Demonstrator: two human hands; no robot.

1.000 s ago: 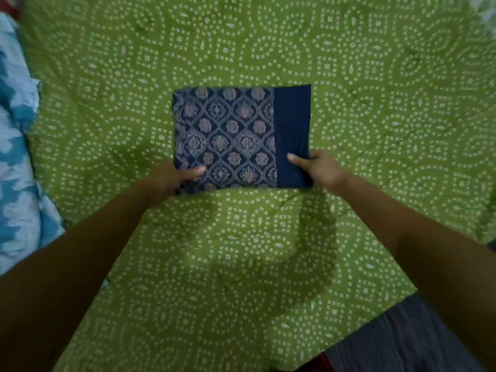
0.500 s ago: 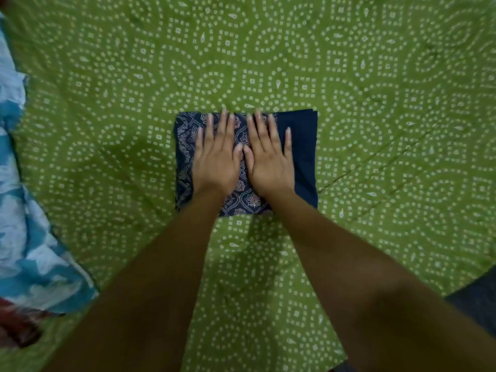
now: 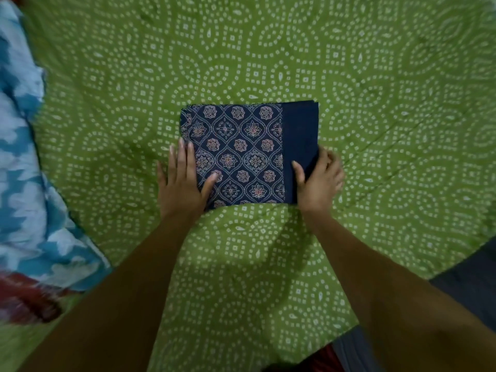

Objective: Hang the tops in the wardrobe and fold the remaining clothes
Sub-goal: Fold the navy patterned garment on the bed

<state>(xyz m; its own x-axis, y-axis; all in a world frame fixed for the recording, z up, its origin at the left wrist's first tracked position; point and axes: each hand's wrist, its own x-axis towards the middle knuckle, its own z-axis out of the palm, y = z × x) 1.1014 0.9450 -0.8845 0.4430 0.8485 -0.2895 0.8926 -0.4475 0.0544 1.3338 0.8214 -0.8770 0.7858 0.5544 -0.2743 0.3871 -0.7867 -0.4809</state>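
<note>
Two hands frame one folded garment in the head view. At nine o'clock, along the left edge, lies a heap of blue-and-white cloth (image 3: 24,183), with a red piece (image 3: 24,299) below it at about eight o'clock. Both rest on the green dotted bedspread (image 3: 268,49), which fills nearly the whole frame.

Next comes the left hand (image 3: 179,181): its fingers are straight and flat, lying at the garment's left edge, partly on the bedspread, with the thumb resting on the print. The navy printed garment (image 3: 241,154) sits at the centre, folded into a neat rectangle with a plain navy band along its three o'clock side. There the right hand (image 3: 319,178) pinches the near right corner, thumb on top and fingers curled round the edge.

Judging by the thin stacked layers, the piece is light, soft and limp; lifted by one corner it would likely sag and unfold. Better to take it by both short sides, or with flat palms underneath, so the folds stay together.
</note>
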